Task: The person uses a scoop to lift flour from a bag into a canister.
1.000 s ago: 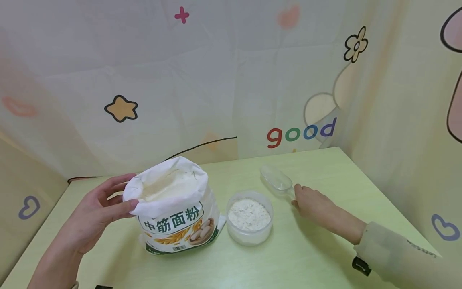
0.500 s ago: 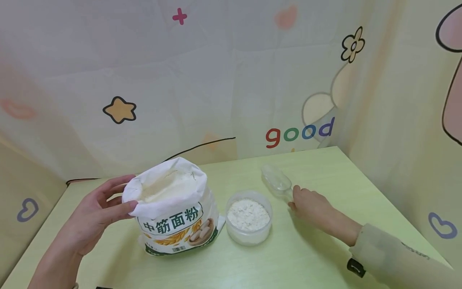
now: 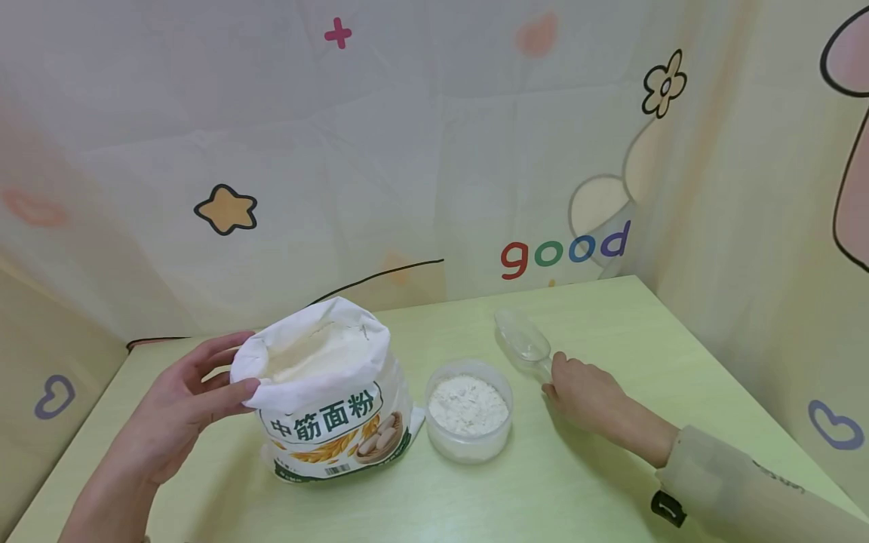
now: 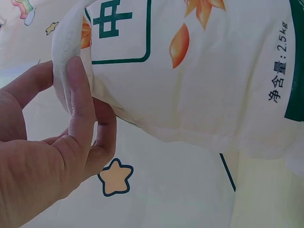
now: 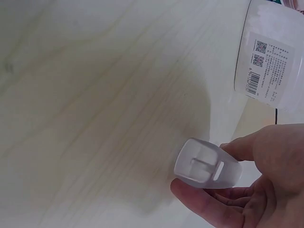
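Observation:
My left hand (image 3: pixel 170 400) pinches the folded rim of a white flour bag (image 3: pixel 339 437). The bag stands with its mouth wide and flour inside; green lettering and wheat are printed on its front. In the left wrist view, the thumb of my left hand (image 4: pixel 52 147) lies along the outside of the rolled rim. My right hand (image 3: pixel 597 396) grips the handle of a clear scoop (image 3: pixel 524 335), whose bowl points away, low over the table. The handle end shows between thumb and fingers of my right hand (image 5: pixel 256 185). Between bag and scoop stands a round clear tub (image 3: pixel 468 449) filled with flour.
A pale green table (image 3: pixel 543 490) carries everything. A printed cloth backdrop (image 3: pixel 380 151) rises behind it and on both sides. The right wrist view shows a label with barcodes on the side of the tub (image 5: pixel 280 28).
The scoop and right hand have shifted very slightly. The left hand keeps its pinch on the bag's rim, and the bag and tub stay where they were.

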